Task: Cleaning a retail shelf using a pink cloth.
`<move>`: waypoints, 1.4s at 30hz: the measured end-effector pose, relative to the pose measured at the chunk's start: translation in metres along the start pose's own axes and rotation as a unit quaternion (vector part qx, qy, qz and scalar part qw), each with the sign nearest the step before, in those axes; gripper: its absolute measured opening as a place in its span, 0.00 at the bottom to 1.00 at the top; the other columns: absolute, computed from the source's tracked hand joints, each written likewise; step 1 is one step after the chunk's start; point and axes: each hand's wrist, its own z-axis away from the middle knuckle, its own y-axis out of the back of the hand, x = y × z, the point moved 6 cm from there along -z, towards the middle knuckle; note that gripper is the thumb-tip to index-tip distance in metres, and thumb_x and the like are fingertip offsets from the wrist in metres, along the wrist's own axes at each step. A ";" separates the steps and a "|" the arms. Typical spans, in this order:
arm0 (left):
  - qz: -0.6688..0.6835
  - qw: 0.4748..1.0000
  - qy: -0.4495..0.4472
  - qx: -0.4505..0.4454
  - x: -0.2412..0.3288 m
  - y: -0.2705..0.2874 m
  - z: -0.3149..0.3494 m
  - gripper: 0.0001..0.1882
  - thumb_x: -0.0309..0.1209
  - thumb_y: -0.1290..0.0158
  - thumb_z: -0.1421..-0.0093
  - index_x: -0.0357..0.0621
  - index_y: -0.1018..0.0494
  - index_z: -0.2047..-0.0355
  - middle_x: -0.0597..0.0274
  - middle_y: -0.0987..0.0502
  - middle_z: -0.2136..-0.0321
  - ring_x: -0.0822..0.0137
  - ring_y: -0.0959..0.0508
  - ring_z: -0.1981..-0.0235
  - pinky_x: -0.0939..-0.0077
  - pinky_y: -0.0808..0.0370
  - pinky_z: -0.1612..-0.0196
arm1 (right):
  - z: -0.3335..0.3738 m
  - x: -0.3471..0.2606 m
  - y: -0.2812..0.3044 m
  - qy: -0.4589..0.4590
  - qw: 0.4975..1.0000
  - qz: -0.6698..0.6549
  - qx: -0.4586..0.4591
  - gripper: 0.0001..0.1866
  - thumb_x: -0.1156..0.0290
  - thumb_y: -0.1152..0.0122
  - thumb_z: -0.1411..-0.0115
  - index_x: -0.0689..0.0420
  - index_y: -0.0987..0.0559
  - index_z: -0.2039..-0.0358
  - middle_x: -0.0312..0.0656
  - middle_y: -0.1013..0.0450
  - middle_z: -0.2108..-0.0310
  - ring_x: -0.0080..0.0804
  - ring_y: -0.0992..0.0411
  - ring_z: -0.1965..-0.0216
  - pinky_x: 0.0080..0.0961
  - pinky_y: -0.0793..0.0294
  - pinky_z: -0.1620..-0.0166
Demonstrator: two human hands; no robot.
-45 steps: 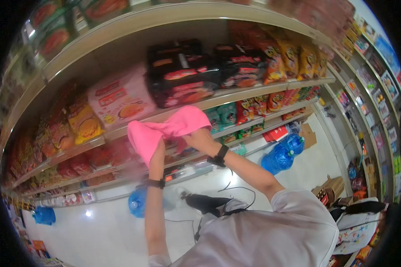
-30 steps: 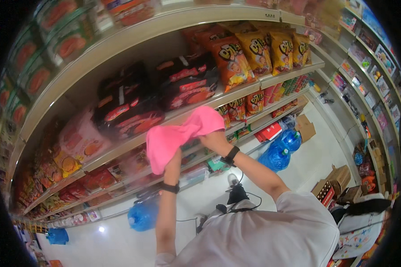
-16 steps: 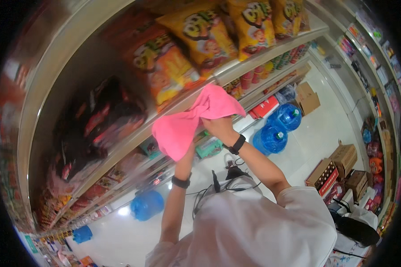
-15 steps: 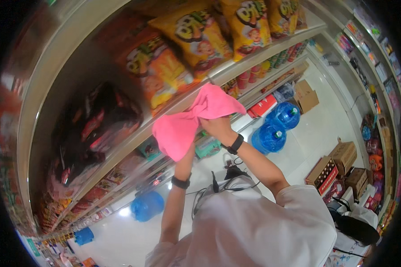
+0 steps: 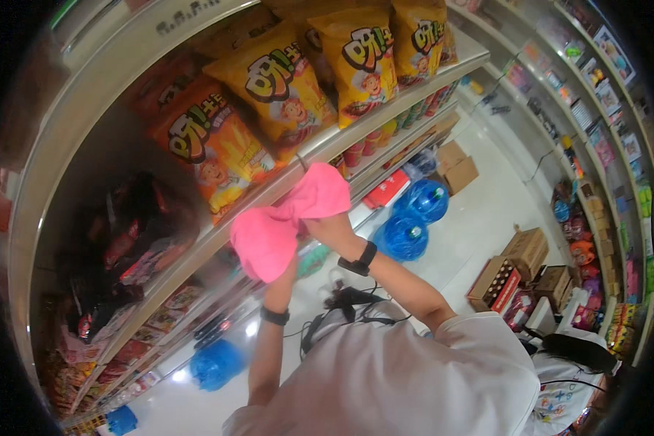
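A bright pink cloth point(image 5: 314, 195) is bunched in front of the metal shelf edge point(image 5: 265, 190), pinched narrow in its middle. My right hand point(image 5: 332, 231), with a dark band at the wrist, is closed on the cloth's right part. Under the cloth's left part is my left hand point(image 5: 283, 278); the cloth covers its fingers, and a dark band circles that wrist too. Yellow and orange snack bags point(image 5: 287, 91) stand on the shelf just beyond the cloth. Dark plastic-wrapped packages point(image 5: 127, 240) lie farther left on that shelf.
Lower shelves hold small packets point(image 5: 171, 309) and canisters point(image 5: 370, 142). Blue water jugs point(image 5: 401, 236) stand on the white floor right of my hands, another jug point(image 5: 214, 363) at the lower left. Cardboard boxes point(image 5: 525, 251) sit at right, before a curved-looking stocked shelf point(image 5: 588, 116).
The view has shifted, so the shelf and bags sit farther left and lower. My hands have drawn closer together, and the pink cloth spans less width. Both hands still have the cloth.
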 end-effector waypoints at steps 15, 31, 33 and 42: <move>0.107 0.994 -0.011 -0.019 0.049 -0.069 0.027 0.13 0.30 0.52 0.35 0.37 0.28 0.53 0.53 0.24 0.58 0.58 0.26 0.55 0.65 0.29 0.51 | 0.028 0.048 0.102 0.012 0.999 0.050 0.016 0.18 0.65 0.37 0.45 0.59 0.23 0.55 0.52 0.26 0.56 0.52 0.29 0.51 0.44 0.31 0.48; -0.606 0.755 -0.242 -0.069 0.177 -0.409 0.035 0.23 0.28 0.55 0.37 0.43 0.36 0.40 0.50 0.31 0.44 0.51 0.31 0.43 0.57 0.34 0.41 | 0.065 0.263 0.427 -0.044 0.997 0.035 0.052 0.17 0.68 0.35 0.46 0.57 0.22 0.56 0.46 0.25 0.56 0.47 0.27 0.53 0.44 0.30 0.47; -0.093 0.973 -0.138 -0.159 0.229 -0.423 0.008 0.23 0.28 0.54 0.37 0.43 0.36 0.40 0.50 0.31 0.44 0.51 0.32 0.42 0.57 0.35 0.40 | 0.059 0.281 0.462 -0.045 0.993 0.046 0.098 0.18 0.67 0.36 0.45 0.57 0.23 0.54 0.46 0.25 0.55 0.46 0.27 0.53 0.43 0.30 0.48; 0.052 0.928 -0.273 -0.250 0.337 -0.525 -0.011 0.24 0.30 0.51 0.38 0.43 0.36 0.40 0.50 0.32 0.43 0.51 0.33 0.41 0.57 0.36 0.39 | 0.143 0.403 0.513 -0.229 0.931 -0.268 0.098 0.22 0.64 0.37 0.42 0.56 0.27 0.49 0.46 0.27 0.52 0.43 0.27 0.52 0.40 0.30 0.47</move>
